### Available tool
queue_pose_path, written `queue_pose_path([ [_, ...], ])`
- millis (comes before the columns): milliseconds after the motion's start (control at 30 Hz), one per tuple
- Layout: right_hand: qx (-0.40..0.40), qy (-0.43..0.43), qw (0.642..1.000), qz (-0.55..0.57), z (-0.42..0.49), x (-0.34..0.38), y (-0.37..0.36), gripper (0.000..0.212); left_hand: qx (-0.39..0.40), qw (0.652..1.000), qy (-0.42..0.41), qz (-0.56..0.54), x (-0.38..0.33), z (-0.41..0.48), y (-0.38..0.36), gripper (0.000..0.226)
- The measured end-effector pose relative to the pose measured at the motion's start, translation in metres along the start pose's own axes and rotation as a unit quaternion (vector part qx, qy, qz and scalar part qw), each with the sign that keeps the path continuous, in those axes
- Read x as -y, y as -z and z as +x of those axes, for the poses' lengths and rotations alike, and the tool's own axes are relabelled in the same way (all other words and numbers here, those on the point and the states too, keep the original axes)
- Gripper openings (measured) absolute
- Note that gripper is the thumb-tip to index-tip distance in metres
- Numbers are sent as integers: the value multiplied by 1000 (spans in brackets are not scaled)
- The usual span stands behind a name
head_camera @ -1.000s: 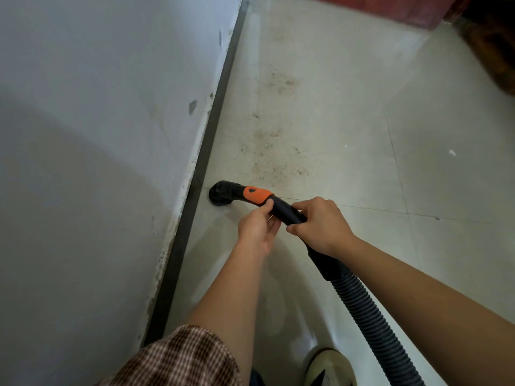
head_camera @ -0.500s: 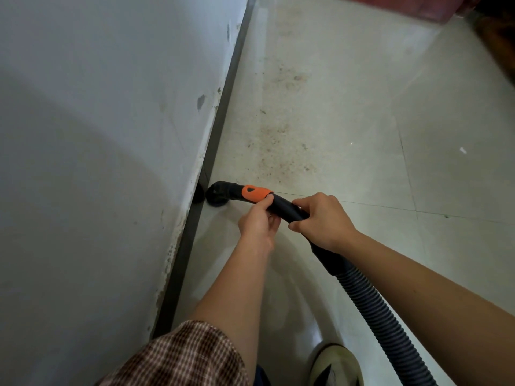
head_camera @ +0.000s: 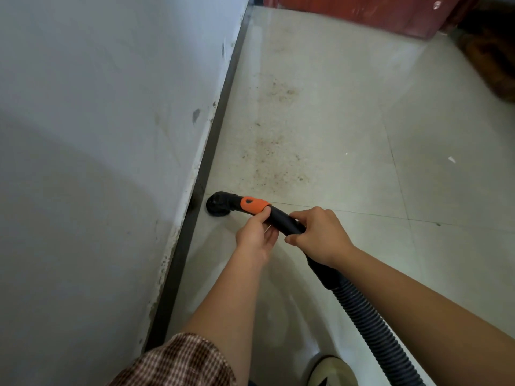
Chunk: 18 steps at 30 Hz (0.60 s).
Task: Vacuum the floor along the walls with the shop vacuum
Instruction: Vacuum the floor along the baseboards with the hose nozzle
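I saw the left hand (head_camera: 255,235) pinching the black wand (head_camera: 281,218) just behind its orange collar (head_camera: 253,204), and the right hand (head_camera: 320,236) wrapped round it further back, ahead of the ribbed hose (head_camera: 373,327). The round nozzle (head_camera: 218,205) sat on the tiled floor (head_camera: 362,121), just beside the dark baseboard (head_camera: 204,174), near a patch of grit (head_camera: 276,162).

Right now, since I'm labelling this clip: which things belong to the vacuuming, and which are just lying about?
Job: vacuum wand, nozzle, hose, left hand and right hand gripping the wand, dirt patch, wall strip.
Lying about: red furniture, brown object, white scrap.
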State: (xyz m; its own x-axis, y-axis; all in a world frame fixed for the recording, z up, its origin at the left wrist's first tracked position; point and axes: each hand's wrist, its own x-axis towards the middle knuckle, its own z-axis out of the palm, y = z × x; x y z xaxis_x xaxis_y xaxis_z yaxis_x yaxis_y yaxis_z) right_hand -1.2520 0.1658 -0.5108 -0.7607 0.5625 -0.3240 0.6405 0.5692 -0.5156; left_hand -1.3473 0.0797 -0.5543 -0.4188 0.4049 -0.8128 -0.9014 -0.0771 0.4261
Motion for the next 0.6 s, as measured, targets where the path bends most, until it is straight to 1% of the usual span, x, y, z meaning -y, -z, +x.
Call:
queue_pose_path([
  [167, -23, 19, 1000, 3, 11, 5, -18, 10, 1, 1000, -12, -2, -10, 14, 6, 25],
  [267, -40, 31, 999, 7, 15, 7, -21, 6, 8, 1000, -21, 0, -12, 21, 4, 23],
  [333, -49, 41, 998, 10, 16, 8, -20, 12, 16, 1000, -26, 6, -12, 24, 1, 22],
  [433, -60, 34, 997, 22, 14, 5, -14, 21, 28, 999, -28, 13, -9, 26, -4, 20],
  [600, -61, 11, 998, 21, 8, -3, -6, 23, 33, 999, -21, 23, -1, 25, -13, 25],
])
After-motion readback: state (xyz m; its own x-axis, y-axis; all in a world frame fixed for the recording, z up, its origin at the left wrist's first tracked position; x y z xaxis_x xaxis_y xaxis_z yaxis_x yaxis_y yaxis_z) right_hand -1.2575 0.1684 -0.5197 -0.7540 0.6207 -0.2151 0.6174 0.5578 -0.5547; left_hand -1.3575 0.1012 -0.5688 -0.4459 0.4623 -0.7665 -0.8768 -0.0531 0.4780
